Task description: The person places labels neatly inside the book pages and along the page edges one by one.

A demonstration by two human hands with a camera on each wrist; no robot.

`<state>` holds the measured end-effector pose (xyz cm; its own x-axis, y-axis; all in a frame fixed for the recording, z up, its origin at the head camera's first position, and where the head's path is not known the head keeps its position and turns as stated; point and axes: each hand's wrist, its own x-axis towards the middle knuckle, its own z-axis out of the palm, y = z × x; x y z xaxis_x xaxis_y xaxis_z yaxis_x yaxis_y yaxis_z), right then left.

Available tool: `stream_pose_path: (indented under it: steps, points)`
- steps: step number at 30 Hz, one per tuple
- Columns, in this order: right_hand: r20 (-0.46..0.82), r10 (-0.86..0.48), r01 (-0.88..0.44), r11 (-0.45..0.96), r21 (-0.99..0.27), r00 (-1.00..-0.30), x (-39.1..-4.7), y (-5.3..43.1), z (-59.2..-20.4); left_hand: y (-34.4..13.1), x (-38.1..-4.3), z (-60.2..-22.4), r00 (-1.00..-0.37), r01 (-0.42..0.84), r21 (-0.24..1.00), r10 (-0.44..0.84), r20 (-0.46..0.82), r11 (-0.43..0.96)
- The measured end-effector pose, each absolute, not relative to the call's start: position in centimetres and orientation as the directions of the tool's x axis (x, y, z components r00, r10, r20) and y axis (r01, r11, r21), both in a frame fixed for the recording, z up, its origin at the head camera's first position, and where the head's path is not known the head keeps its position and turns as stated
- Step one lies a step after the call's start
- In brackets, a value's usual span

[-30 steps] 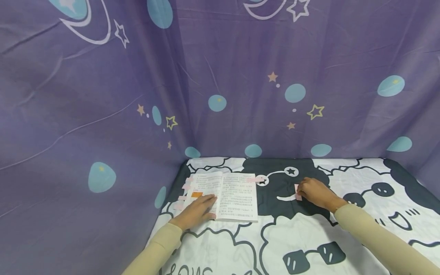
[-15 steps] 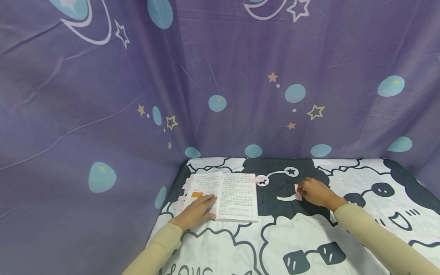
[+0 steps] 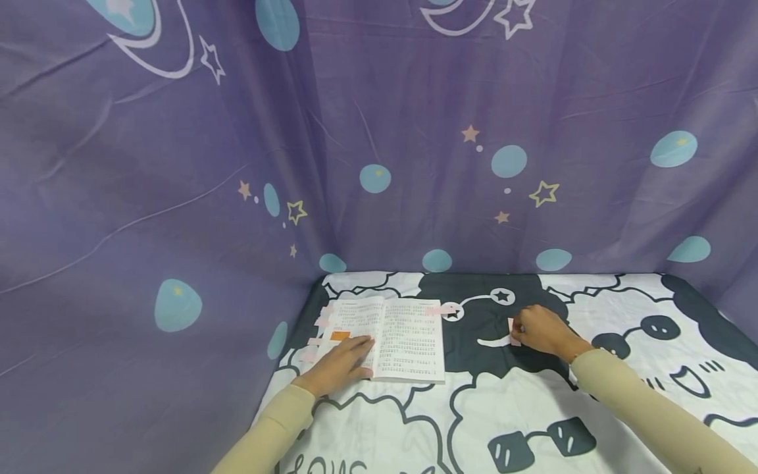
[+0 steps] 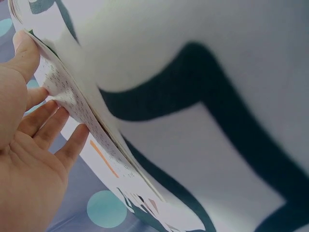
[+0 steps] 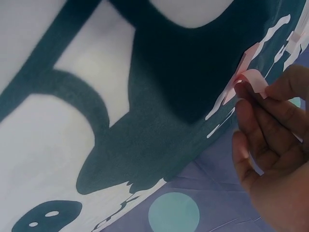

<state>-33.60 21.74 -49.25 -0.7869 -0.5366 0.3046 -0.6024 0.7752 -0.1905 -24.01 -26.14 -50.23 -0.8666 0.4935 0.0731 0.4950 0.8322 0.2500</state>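
Note:
An open book [image 3: 411, 342] with printed pages lies on the patterned cloth, left of centre. My left hand [image 3: 339, 363] rests on its left page with the fingers spread, reaching close to the spine. On that page, just above the hand, is an orange sticky tab [image 3: 340, 336]. Farther right, my right hand [image 3: 543, 330] is at a small pad of pink sticky notes [image 5: 249, 56] lying on the dark patch of cloth. Between thumb and finger it pinches the lifted end of a pink sticky note [image 5: 255, 79], which curls up from the pad.
Several pink tabs [image 3: 322, 321] stick out past the book's left edge, and one pink tab [image 3: 443, 309] overhangs the right page. The black-and-white cartoon cloth [image 3: 367, 428] covers the surface. A purple curtain [image 3: 403, 118] hangs behind and at the left.

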Motion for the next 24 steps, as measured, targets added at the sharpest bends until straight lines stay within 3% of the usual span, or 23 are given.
stream_pose_path:
  steps: [15,24]
  points:
    - [0.284,-0.451,-0.524,0.802,-0.286,-0.846,-34.17,21.51,-49.49,-26.13,-24.17,-50.13,-0.863,0.501,0.241,0.499,0.075,0.831]
    - [0.315,-0.476,-0.559,0.783,-0.272,-0.821,-33.87,21.57,-49.59,-26.19,-24.02,-50.31,-0.867,0.495,0.250,0.494,0.073,0.832]
